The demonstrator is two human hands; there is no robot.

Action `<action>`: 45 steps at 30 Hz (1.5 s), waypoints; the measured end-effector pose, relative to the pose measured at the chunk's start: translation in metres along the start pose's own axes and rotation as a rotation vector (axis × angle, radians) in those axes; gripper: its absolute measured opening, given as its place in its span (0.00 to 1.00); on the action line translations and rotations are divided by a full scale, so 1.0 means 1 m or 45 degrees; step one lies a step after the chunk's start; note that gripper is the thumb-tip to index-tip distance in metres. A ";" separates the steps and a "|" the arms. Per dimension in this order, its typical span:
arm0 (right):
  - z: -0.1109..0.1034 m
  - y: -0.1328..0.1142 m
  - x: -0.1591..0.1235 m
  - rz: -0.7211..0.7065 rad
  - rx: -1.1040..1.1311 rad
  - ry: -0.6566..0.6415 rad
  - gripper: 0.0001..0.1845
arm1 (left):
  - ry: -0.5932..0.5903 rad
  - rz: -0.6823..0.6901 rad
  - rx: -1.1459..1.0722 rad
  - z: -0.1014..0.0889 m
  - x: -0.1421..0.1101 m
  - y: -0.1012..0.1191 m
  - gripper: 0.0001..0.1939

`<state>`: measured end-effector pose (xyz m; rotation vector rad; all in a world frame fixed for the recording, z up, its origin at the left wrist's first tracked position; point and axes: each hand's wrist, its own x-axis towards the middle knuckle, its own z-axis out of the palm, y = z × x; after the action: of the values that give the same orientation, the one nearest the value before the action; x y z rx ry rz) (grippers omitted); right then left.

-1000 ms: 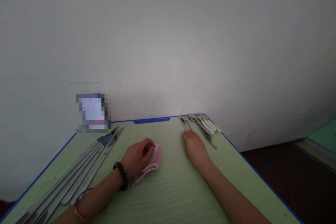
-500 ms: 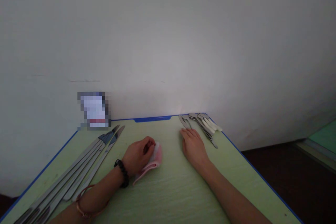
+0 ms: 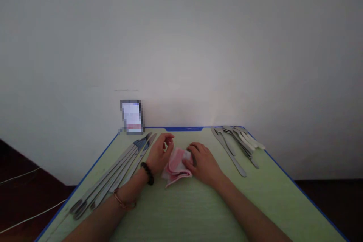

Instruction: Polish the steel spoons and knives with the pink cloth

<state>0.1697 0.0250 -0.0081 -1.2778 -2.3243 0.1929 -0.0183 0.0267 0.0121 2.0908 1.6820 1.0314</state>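
Note:
A pink and white folded cloth (image 3: 178,163) lies on the table between my two hands. My right hand (image 3: 204,162) grips its right edge, with the thumb on top and the fingers curled around the far side. My left hand (image 3: 161,154) is just left of the cloth. Its fingers are bent with a gap to the thumb, and nothing shows in them. Right of my right hand, a table knife (image 3: 231,155) lies slanted beside a smaller fork-like piece (image 3: 227,141).
Several long metal utensils (image 3: 113,176) lie along the table's left side. Stacked spoons (image 3: 239,140) and white-handled cutlery (image 3: 249,140) lie at the back right. A blurred phone-like screen (image 3: 132,116) leans on the wall behind the green, blue-edged table (image 3: 181,219).
My right hand has come over from the cutlery onto the cloth. My left hand has let go of the cloth and moved off its left side. The view has swung left.

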 end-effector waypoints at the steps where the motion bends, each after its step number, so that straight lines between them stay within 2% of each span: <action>1: 0.002 0.003 0.002 0.016 0.015 0.013 0.18 | -0.053 -0.003 0.043 -0.010 0.005 -0.003 0.12; 4: 0.006 0.012 0.007 0.041 0.070 0.050 0.15 | -0.271 -0.006 0.197 -0.046 0.018 -0.014 0.10; 7: 0.006 0.017 0.009 0.068 0.091 0.072 0.13 | -0.384 -0.126 0.436 -0.080 0.024 -0.031 0.08; 10: 0.005 0.017 0.009 0.062 0.085 0.080 0.13 | -0.469 -0.283 0.644 -0.095 0.023 -0.045 0.09; 14: 0.005 0.016 0.008 0.042 0.080 0.076 0.14 | -0.625 -0.359 0.770 -0.083 0.017 -0.048 0.12; 16: 0.005 0.014 0.007 0.047 0.082 0.082 0.15 | -0.676 -0.362 0.801 -0.073 0.015 -0.044 0.10; 19: 0.004 0.012 0.007 0.053 0.077 0.073 0.15 | -0.719 -0.341 0.843 -0.062 0.013 -0.036 0.05; 22: 0.003 0.011 0.009 0.086 0.078 0.060 0.11 | -0.760 -0.303 0.875 -0.058 0.009 -0.024 0.07; 24: 0.002 0.013 0.011 0.200 0.143 0.085 0.08 | -0.793 -0.267 0.880 -0.054 0.004 -0.011 0.10; 26: -0.001 0.017 0.013 0.391 0.299 0.193 0.09 | -0.800 -0.197 0.866 -0.045 -0.004 0.004 0.11; 29: -0.006 0.024 0.015 0.640 0.595 0.479 0.12 | -0.782 -0.091 0.816 -0.024 -0.017 0.027 0.12; 31: -0.008 0.028 0.016 0.712 0.776 0.602 0.13 | -0.744 -0.058 0.805 -0.007 -0.023 0.038 0.12; 34: -0.007 0.032 0.016 0.747 0.982 0.628 0.16 | -0.711 -0.062 0.808 0.009 -0.026 0.045 0.15; 38: -0.003 0.035 0.017 0.721 1.095 0.640 0.23 | -0.758 -0.157 0.849 0.007 -0.022 0.045 0.16; 41: -0.002 0.036 0.017 0.719 1.094 0.633 0.23 | -0.839 -0.228 0.892 -0.005 -0.023 0.047 0.14; 45: -0.002 0.034 0.017 0.683 1.028 0.530 0.23 | -0.925 -0.297 0.933 -0.013 -0.030 0.052 0.14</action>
<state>0.1887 0.0574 -0.0118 -1.2909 -1.2843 0.8484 0.0089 -0.0189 0.0421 2.1466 1.9440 -0.4726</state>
